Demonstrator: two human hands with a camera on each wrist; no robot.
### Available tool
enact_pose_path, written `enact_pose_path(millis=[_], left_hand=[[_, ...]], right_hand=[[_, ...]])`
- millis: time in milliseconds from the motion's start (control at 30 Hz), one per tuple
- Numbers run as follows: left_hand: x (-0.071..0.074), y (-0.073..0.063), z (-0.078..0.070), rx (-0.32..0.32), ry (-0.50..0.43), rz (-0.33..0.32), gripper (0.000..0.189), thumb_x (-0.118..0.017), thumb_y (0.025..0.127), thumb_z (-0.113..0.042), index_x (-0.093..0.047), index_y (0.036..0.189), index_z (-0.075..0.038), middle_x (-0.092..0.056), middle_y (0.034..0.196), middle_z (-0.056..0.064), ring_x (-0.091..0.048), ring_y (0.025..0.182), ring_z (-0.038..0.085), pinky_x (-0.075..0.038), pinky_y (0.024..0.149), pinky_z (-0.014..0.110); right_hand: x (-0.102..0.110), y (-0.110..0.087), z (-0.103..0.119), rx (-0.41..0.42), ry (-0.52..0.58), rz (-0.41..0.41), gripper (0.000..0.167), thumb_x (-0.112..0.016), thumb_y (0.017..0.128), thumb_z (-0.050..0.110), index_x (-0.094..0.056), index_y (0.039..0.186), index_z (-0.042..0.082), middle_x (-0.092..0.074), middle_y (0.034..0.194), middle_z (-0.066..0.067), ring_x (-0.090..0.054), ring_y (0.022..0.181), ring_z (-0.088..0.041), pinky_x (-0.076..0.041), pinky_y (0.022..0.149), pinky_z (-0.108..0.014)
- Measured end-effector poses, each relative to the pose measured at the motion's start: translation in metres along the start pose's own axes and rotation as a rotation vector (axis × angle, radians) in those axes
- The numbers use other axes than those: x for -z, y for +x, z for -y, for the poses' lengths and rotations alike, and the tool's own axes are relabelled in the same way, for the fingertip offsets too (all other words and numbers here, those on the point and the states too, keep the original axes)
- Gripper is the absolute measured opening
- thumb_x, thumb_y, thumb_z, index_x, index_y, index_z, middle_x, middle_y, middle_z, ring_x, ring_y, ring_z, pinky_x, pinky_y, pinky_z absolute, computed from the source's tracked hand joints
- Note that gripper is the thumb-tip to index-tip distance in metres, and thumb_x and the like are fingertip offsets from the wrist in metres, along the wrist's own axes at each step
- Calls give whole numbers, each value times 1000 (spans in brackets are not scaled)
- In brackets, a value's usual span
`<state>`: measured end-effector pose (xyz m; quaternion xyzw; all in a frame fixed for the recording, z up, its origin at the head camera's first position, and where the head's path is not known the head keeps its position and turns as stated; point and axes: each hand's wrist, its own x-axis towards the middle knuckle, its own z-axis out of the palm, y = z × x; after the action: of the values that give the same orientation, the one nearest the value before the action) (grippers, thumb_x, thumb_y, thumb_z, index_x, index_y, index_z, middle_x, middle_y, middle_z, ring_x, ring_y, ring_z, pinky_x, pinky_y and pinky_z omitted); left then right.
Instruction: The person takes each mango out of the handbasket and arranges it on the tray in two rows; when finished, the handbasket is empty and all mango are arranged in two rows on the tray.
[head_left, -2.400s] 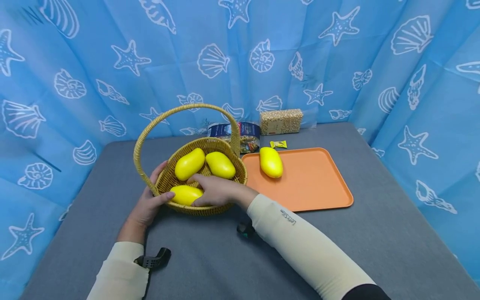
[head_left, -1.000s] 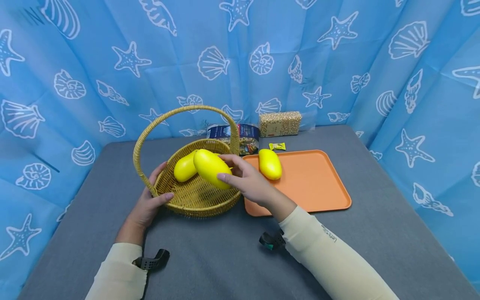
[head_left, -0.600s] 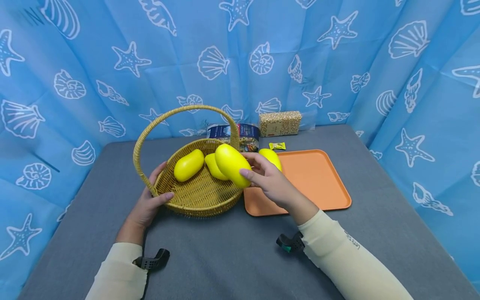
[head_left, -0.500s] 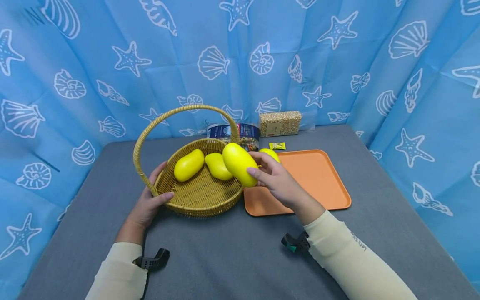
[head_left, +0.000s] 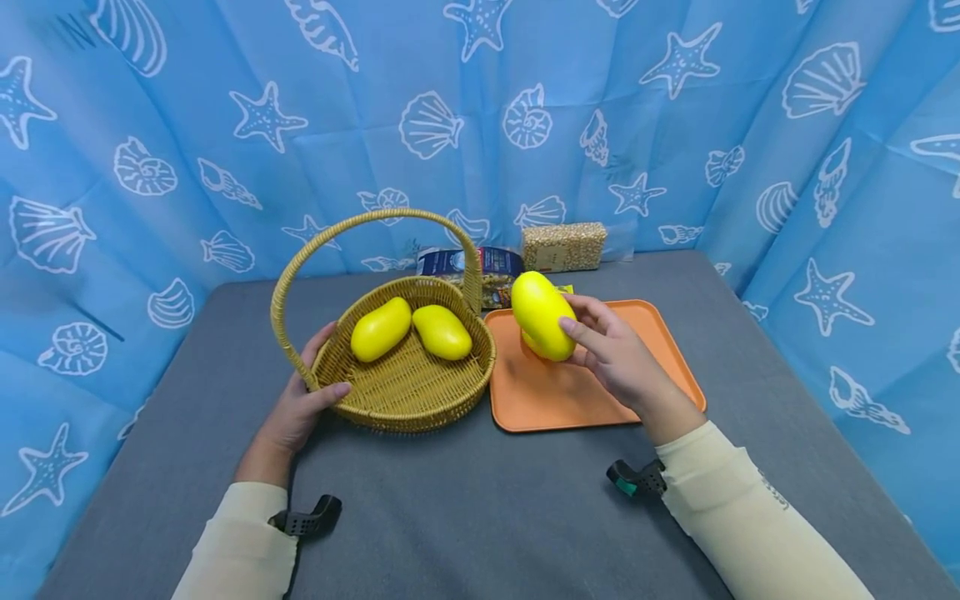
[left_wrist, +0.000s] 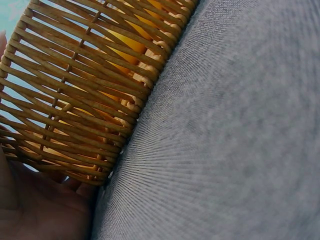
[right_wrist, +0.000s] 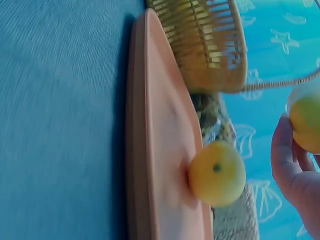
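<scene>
My right hand grips a yellow mango above the left part of the orange tray. Another mango lies on that tray, mostly hidden behind the held one in the head view. The wicker basket stands left of the tray with its tall handle up. Inside it, at the back, rest two more mangoes, a left one and a right one. My left hand holds the basket's left side, thumb over the rim and fingers outside against the weave.
Behind the tray, against the blue curtain, are a dark blue printed food bag and a vacuum-packed block of pale grain. A small yellow packet shows partly behind the held mango. Grey cloth covers the table.
My right hand has taken a mango from the front of the basket, lifted it and carried it right, over the tray. My left hand has kept its place on the basket.
</scene>
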<state>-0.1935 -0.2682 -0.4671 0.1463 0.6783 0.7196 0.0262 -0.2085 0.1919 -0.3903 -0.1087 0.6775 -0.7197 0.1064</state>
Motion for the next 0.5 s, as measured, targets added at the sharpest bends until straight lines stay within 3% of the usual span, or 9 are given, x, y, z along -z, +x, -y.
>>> enact_pose_path(millis=[300, 500], left_hand=[[-2, 1, -2, 5, 13, -3, 92, -63, 98, 3, -21, 175, -23, -25, 175, 15, -37, 149, 34, -34, 116, 29], [-1, 1, 0, 11, 25, -18, 92, -62, 97, 4, -21, 175, -23, -25, 175, 14, -37, 148, 32, -34, 116, 28]], right_hand=[[41, -5, -14, -44, 62, -122, 65, -58, 115, 31, -31, 166, 0, -40, 153, -16, -49, 135, -28, -51, 102, -32], [60, 0, -22, -121, 48, -213, 67, -58, 114, 36, -32, 165, 1, -32, 158, -13, -49, 133, -30, -53, 98, -33]])
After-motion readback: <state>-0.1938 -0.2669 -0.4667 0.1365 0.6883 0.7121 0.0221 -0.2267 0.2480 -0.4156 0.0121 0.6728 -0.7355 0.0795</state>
